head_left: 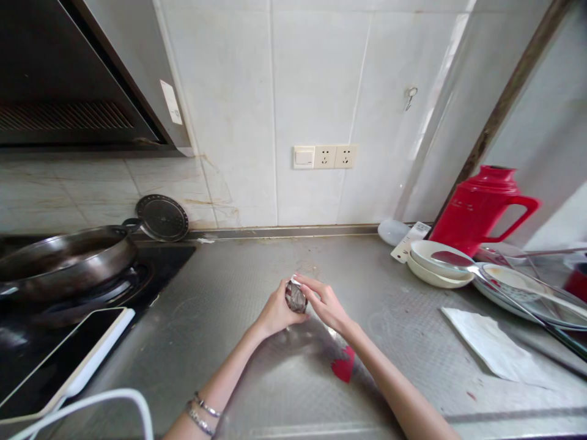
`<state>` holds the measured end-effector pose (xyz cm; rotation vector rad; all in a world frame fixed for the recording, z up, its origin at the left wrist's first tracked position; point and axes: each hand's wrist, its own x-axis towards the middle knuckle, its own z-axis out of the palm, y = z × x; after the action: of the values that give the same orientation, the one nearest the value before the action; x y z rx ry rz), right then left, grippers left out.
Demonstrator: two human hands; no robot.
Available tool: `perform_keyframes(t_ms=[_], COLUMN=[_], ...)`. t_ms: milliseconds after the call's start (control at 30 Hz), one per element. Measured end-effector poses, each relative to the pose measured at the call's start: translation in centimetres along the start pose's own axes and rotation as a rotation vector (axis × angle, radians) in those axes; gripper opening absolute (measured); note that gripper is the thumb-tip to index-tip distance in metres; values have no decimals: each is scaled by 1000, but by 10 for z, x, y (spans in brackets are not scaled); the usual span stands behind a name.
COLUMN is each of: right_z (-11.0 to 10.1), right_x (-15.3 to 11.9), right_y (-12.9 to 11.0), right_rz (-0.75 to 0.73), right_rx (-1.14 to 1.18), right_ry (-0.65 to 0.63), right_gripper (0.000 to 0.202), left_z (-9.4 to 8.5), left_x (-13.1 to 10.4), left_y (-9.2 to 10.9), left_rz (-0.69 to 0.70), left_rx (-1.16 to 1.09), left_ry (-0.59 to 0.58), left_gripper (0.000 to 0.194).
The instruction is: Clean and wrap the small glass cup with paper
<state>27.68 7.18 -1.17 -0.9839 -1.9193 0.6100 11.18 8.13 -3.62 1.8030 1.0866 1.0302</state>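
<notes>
A small, round, glass-like container (296,298), dark and shiny, is held just above the steel counter (257,391). My left hand (279,310) is wrapped round its left and near side, thumb along the front. From the right, the fingers of my right hand (323,302) close over its upper rim. A white scrap (294,280), perhaps tissue, shows under those fingertips. What lies inside the container is too blurred to tell. Beside my right forearm, a red heart shape (343,365) lies on the counter.
At left, a metal pan (68,263) sits on the black stove (160,275), near a phone with a white case (103,348). A white cable (114,394) loops in front. At right are a red thermos (479,211), stacked bowls (440,275), a power strip (409,242) and a white napkin (490,342).
</notes>
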Motion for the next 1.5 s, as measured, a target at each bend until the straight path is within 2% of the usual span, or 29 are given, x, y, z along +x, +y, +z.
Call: perform_keyframes(t_ms=[100, 200, 267, 333, 500, 633, 900, 1067, 1200, 1333, 1500], right_z=[-1, -1, 0, 1, 1, 3, 15, 21, 24, 24, 25], right_x=[-2, -3, -4, -3, -1, -1, -5, -8, -10, -11, -11], right_y=[-1, -4, -4, -3, 1, 2, 4, 4, 2, -1, -4], right_rz=[-82, -224, -257, -228, -39, -15, 70, 35, -40, -119, -191], right_rx=[-53, -127, -147, -120, 44, 106, 158, 19, -105, -188, -261], right_ry=[-38, -124, -140, -119, -19, -7, 4, -36, -69, -90, -109], right_gripper=[40, 39, 39, 40, 44, 46, 56, 62, 64, 66, 68], left_z=[0, 0, 1, 2, 2, 0, 1, 1, -2, -4, -2], left_x=[0, 0, 0, 0, 1, 2, -1, -1, -1, -1, -1], left_y=[0, 1, 2, 3, 10, 14, 10, 10, 16, 21, 18], left_rz=[-36, -21, -13, -49, -207, -278, -289, -360, -463, -508, -528], left_rx=[-17, -80, -119, -147, -285, -361, -523, -642, -757, -806, -855], left_ry=[18, 8, 8, 11, -12, -36, -104, -96, -150, -196, -154], left_gripper=[82, 75, 72, 72, 63, 61, 82, 82, 81, 78, 72])
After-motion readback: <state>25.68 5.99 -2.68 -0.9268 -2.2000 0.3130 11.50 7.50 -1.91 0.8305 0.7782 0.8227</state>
